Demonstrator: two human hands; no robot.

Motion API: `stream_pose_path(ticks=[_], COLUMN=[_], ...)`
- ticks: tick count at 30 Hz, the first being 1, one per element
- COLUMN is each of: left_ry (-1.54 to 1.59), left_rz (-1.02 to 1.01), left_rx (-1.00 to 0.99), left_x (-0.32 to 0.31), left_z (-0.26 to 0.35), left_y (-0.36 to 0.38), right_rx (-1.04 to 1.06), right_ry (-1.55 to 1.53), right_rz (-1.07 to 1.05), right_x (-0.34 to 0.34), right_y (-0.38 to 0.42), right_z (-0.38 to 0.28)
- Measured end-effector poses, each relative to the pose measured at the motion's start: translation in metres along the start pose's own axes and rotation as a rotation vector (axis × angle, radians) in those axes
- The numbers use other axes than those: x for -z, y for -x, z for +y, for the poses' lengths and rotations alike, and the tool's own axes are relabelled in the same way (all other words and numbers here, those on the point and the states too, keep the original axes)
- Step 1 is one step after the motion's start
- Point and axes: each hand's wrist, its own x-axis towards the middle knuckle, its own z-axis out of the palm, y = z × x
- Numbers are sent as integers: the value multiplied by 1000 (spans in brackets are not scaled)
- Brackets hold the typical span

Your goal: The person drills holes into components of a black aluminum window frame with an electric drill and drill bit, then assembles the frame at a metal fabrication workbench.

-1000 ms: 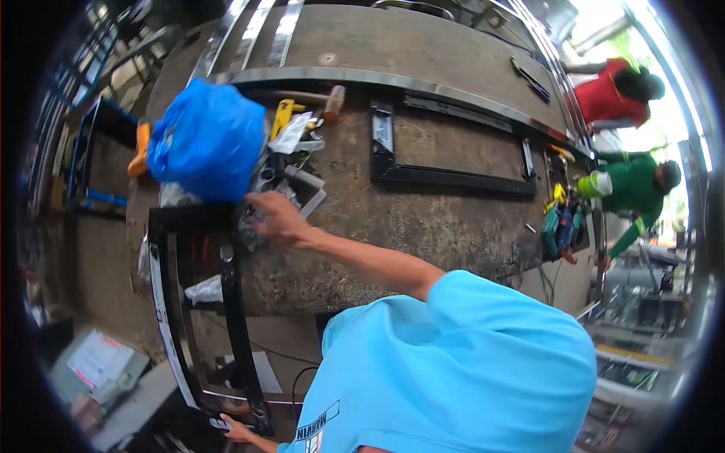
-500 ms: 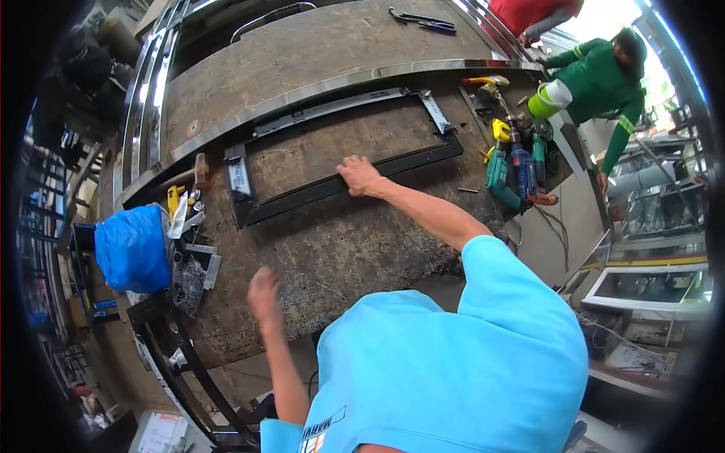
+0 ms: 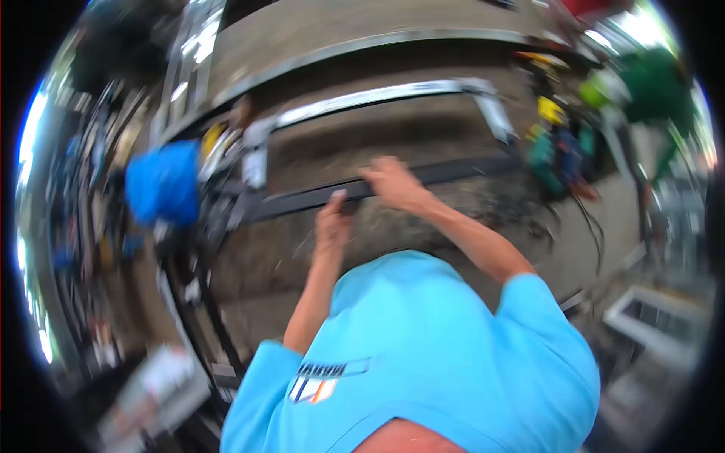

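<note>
Both hands are on the near black bar of a rectangular metal frame (image 3: 468, 169), with strips of pale film on its far and side bars. My left hand (image 3: 332, 219) grips the bar from the near side, thumb on top and the other fingers mostly hidden below. Just to its right, my right hand (image 3: 393, 183) is closed over the same bar from above. A dark shadow lies below the far bar, and the frame looks lifted from the workbench (image 3: 264, 264). Motion blur hides fine detail.
A blue plastic bag (image 3: 162, 183) sits at the bench's left, beside blurred small tools. Power drills (image 3: 563, 155) lie to the right, a cable trailing down. A long metal profile (image 3: 362, 47) spans the bench behind the frame. A person in green (image 3: 653, 94) is at far right.
My left hand has come up from the near bench edge and taken hold of the near bar. The frame appears raised and nearer. The whole view has shifted and blurred.
</note>
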Motion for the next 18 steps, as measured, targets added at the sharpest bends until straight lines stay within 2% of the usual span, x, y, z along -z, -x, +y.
stream_pose_path(ticks=[1, 4, 6, 12, 16, 18], left_ry=[-68, 125, 174, 166, 206, 190], left_rz=[41, -56, -13, 19, 2, 26], left_rx=[55, 59, 55, 92, 143, 109], left_x=[21, 48, 71, 84, 78, 72], left_z=[-7, -22, -30, -60, -56, -51], left_y=[10, 50, 55, 67, 64, 63], right_rx=[38, 24, 52, 20, 26, 20], right_ry=[-36, -20, -32, -67, -52, -43], right_rz=[77, -24, -93, -152, -154, -137], right_x=[-3, -17, -40, -59, -56, -49], right_y=[16, 49, 59, 73, 68, 68], right_z=[-12, -43, -53, -45, -43, -38])
